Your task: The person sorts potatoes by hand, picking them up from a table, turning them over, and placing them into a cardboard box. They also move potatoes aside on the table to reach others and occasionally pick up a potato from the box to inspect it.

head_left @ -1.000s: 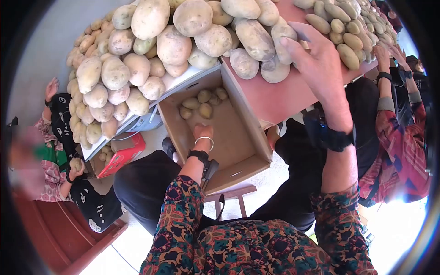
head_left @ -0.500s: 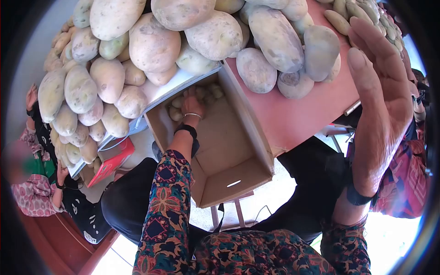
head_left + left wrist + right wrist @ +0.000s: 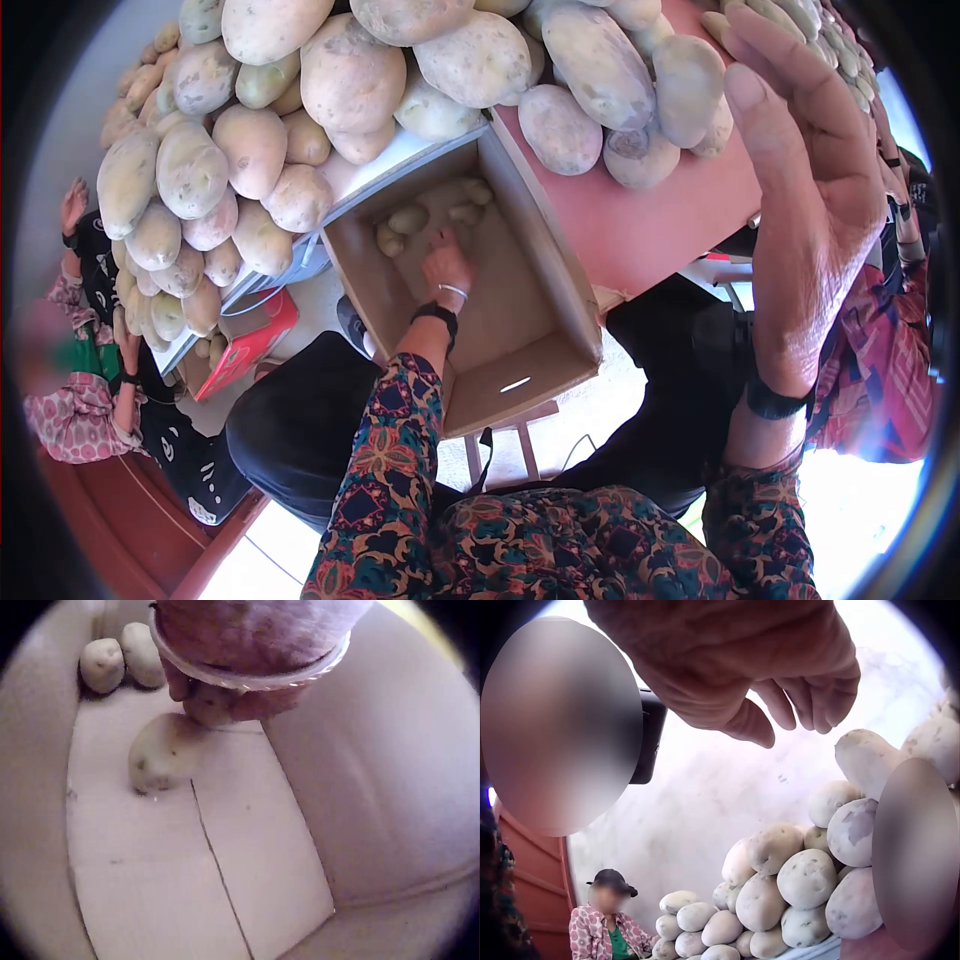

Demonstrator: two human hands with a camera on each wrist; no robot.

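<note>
No legible writing or brand on any surface; the red carton (image 3: pixel 245 345) on the floor shows print too small to read.

Left hand (image 3: pixel 446 268) reaches down inside the cardboard box (image 3: pixel 560 300), wrist carrying a bangle (image 3: pixel 247 675) and a dark strap. In the left wrist view its fingers curl around a small potato (image 3: pixel 208 705), held just above the box floor; a second potato (image 3: pixel 161 754) lies loose on the floor just beside it, two more in the far corner (image 3: pixel 120 660).

Right hand (image 3: pixel 810 170) is raised, fingers extended and relaxed, grasping nothing, near the potato pile (image 3: pixel 350 80) on the pink bench (image 3: pixel 650 240).

Pile overhangs the box's far edge. Another seated person (image 3: pixel 604 919) is beyond it.
</note>
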